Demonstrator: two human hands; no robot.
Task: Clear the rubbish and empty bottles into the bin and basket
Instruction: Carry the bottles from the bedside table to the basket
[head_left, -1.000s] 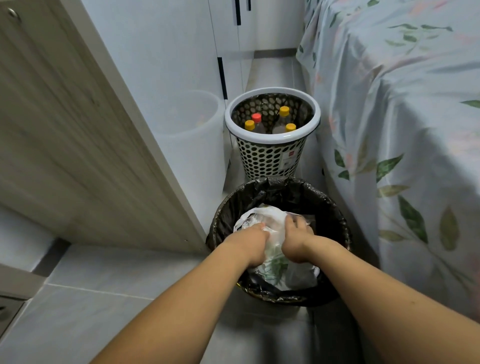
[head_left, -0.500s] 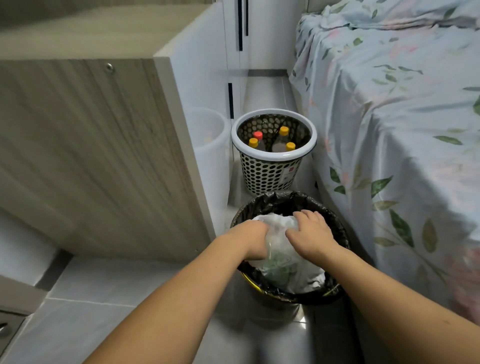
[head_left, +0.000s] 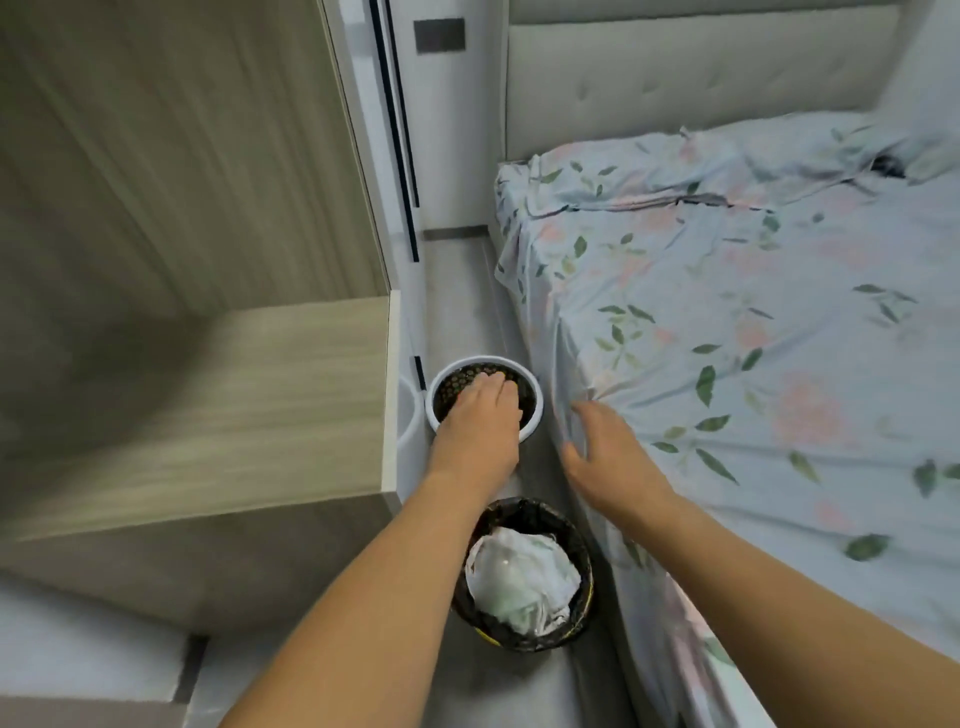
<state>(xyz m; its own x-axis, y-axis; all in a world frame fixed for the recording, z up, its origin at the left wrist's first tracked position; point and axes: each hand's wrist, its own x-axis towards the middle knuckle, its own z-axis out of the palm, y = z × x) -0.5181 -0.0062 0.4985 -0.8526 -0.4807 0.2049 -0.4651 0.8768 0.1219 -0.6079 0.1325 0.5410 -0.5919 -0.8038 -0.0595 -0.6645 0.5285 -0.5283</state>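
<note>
Both hands empty — left hand (head_left: 480, 415) over basket (head_left: 536, 400), white bag (head_left: 522, 577) in bin (head_left: 584, 551).

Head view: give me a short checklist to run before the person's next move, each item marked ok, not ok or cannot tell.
1. White bag inside the bin: ok.
2. Left hand free of rubbish: ok, fingers relaxed in front of the basket.
3. Right hand free: ok, open beside the bed.
4. Bottles in basket: cannot tell, left hand hides them.
5. Bin upright: ok.
6. Rubbish left elsewhere: cannot tell, frame is blurred.
</note>
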